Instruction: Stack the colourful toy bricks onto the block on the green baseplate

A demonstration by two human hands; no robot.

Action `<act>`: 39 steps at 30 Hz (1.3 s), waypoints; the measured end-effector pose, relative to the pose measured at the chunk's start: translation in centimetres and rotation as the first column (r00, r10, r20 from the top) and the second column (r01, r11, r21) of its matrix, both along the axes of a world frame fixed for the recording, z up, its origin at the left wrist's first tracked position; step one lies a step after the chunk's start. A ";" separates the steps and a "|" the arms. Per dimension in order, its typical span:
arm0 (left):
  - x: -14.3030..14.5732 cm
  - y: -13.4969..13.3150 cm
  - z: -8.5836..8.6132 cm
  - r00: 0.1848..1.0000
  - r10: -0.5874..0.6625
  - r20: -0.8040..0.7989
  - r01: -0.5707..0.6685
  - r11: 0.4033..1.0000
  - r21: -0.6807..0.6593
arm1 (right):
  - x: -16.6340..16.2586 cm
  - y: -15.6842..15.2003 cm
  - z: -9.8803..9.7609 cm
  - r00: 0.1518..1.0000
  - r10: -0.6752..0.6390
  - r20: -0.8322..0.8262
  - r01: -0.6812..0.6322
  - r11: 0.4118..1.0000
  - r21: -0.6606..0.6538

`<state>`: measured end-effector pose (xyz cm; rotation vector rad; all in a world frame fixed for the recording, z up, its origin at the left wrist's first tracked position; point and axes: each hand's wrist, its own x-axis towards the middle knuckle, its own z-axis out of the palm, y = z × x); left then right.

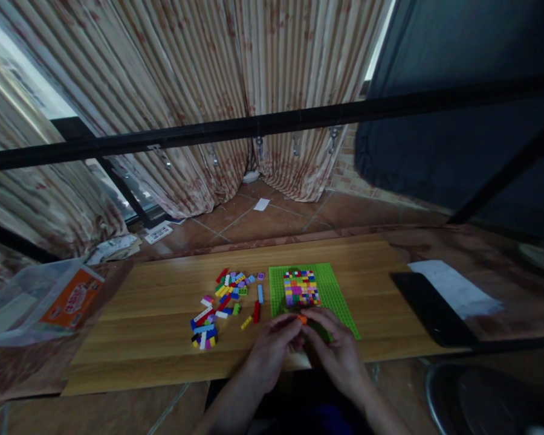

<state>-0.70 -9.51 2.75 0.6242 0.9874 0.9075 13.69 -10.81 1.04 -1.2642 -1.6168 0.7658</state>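
Observation:
A green baseplate [338, 289] lies on a wooden board [154, 314], with a multicoloured block of small bricks [301, 288] built on it. My left hand [272, 347] and my right hand [335, 344] meet at the plate's near edge, fingers pinched together round a small orange brick [303, 319]. Which hand grips the orange brick is not clear. A loose pile of coloured bricks [226, 302] spreads just left of the plate, close to my left hand.
A dark tablet-like slab [428, 308] and a white sheet [453, 287] lie to the right. A clear plastic bag with an orange label [49, 302] sits at the left. A black bar [272, 124] crosses in front of curtains [185, 103]; tiled floor lies beyond.

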 end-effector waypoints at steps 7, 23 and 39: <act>0.3 0.0 0.2 0.981 -0.012 -0.194 0.030 0.995 0.091 | 1.3 1.5 -0.7 0.983 -0.092 0.161 0.076 0.992 0.104; -4.2 0.7 -1.3 0.762 0.128 -0.635 0.147 0.921 0.362 | 2.5 7.3 0.0 0.914 -0.114 0.390 0.065 0.988 0.137; 0.5 2.8 -0.2 0.137 0.448 -0.884 0.725 0.562 0.397 | 1.8 6.2 -0.7 0.934 -0.187 0.303 0.136 0.974 0.180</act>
